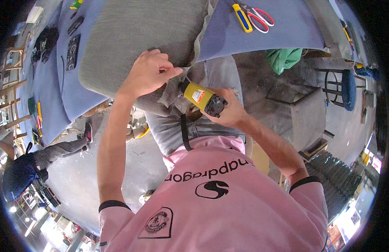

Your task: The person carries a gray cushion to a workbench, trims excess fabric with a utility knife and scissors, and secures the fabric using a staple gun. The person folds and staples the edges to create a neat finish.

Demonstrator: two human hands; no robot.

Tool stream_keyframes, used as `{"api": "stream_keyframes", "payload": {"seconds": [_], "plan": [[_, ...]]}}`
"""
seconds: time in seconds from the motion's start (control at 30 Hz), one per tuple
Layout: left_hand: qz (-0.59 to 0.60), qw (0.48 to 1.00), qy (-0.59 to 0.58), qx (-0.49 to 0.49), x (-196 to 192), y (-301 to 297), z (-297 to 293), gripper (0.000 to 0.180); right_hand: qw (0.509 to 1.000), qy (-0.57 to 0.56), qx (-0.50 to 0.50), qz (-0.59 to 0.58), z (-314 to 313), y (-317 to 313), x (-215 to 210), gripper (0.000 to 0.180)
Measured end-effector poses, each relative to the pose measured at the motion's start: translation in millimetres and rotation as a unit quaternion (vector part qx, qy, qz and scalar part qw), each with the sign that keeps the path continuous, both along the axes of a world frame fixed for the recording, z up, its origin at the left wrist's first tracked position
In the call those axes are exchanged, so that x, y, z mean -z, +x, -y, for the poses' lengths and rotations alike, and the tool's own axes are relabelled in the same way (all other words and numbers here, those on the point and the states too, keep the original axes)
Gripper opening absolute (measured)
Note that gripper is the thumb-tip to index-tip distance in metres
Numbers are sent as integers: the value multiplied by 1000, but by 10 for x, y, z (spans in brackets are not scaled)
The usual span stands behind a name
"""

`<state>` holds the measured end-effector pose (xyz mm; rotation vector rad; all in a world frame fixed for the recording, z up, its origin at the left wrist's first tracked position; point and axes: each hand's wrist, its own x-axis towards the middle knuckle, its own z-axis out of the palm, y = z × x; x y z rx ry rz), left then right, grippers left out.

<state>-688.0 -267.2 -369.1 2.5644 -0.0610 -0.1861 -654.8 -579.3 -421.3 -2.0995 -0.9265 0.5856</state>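
A padded piece covered in grey fabric (131,38) lies in front of me, its near end above my lap. My left hand (148,73) is closed at its right side, fingers pinching by the loose fabric edge; the fingertips partly hide what they grip. In my right hand (230,110) is a yellow staple gun (196,95) with a black end cap. The staple gun is tilted, its nose pointing up and left at the fabric edge, close to my left fingertips. Whether the nose touches the fabric I cannot tell.
Red-handled scissors (260,20) and a yellow-and-blue screwdriver (243,19) lie on the blue-covered table (282,38). A green cloth or bag (283,59) hangs under its edge. A blue-seated stool (348,90) stands right. Another person (24,172) is at the far left.
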Motion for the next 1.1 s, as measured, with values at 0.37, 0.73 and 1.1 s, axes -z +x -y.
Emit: {"api": "stream_keyframes", "payload": {"seconds": [0.37, 0.73, 1.1], "plan": [[-29, 991, 24, 128, -75, -47, -153, 40, 998, 59, -17, -16, -20, -29, -296, 69], [29, 999, -9, 38, 83, -136, -6, 42, 996, 15, -75, 35, -3, -58, 145, 71], [-40, 991, 36, 126, -121, -188, -143, 46, 994, 95, 11, -49, -31, -180, -317, 61]]}}
